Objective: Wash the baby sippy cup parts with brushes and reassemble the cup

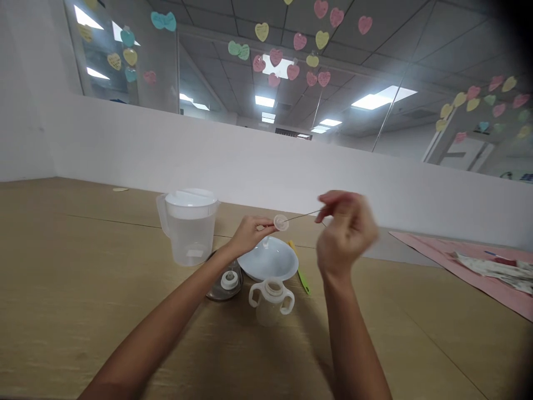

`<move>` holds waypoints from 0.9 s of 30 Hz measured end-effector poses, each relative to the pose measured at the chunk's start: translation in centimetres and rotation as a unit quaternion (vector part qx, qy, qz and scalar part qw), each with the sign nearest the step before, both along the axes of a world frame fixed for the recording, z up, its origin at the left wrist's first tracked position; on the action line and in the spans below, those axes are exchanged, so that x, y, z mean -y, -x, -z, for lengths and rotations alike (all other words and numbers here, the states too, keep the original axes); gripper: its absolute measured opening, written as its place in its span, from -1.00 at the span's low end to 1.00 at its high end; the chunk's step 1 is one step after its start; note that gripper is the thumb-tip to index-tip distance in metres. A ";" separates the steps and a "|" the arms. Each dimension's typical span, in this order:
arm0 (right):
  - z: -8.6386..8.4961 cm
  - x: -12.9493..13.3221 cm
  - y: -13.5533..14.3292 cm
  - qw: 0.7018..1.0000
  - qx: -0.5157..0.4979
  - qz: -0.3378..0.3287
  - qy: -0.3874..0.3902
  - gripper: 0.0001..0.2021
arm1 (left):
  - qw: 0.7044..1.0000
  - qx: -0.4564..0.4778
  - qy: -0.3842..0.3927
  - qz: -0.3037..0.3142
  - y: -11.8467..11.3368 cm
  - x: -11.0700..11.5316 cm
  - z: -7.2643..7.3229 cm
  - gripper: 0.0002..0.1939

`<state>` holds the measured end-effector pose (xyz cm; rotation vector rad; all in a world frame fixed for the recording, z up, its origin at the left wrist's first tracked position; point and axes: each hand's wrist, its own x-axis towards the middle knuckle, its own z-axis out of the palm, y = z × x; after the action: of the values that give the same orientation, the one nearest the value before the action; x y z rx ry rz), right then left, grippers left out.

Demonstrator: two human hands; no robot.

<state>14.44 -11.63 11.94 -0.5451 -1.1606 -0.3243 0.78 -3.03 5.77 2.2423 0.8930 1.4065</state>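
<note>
Between the fingertips of my left hand (252,232) is a small round translucent piece (281,223), its disc-like face toward me. My right hand (346,230), raised to the right and blurred by motion, is closed on a thin wire-like rod (306,215). The far end of this rod meets the round piece; I cannot tell whether it goes inside. Below my hands stands an upright, open-topped baby bottle (270,305) with two handles. Behind it is a pale blue bowl (270,264). A white bottle ring (229,280) lies on a metal tray (220,294), partly hidden by my left forearm.
A clear lidded pitcher (191,233) stands at the left of the tray. Right of the bowl lies a green and orange brush-like tool (303,280). A pink cloth (453,258) with items on it covers the table's right side. A white wall (166,139) rises behind.
</note>
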 end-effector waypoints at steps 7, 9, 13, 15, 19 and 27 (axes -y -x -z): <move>-1.6 -0.4 -3.7 0.986 -0.162 0.014 -0.043 -0.67 | 0.972 -0.232 0.046 -0.012 0.4 -3.4 3.5 -0.76; -0.9 -2.7 -5.0 0.992 -0.125 -0.021 0.027 -0.66 | 0.954 -0.291 0.065 -0.028 0.2 -3.8 4.6 -0.78; 1.4 -7.5 -6.3 0.957 -0.025 -0.133 0.256 -0.69 | 0.931 -0.344 0.124 -0.003 0.1 -4.3 6.5 -0.85; 2.7 -9.4 -6.4 0.908 0.038 -0.183 0.375 -0.71 | 0.925 -0.348 0.152 0.025 0.3 -4.4 6.7 -0.86; 5.6 -12.3 -5.8 0.804 0.118 -0.183 0.554 -0.84 | 0.933 -0.305 0.181 0.063 1.3 -4.5 5.4 -0.76; 8.7 -14.5 -5.9 0.734 0.153 -0.120 0.651 -0.72 | 0.958 -0.022 0.258 0.120 2.1 -2.1 0.4 -0.70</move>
<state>20.32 2.82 3.19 -1.5859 -1.6693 0.7671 -1.34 -0.91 5.36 1.9068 0.8476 0.8894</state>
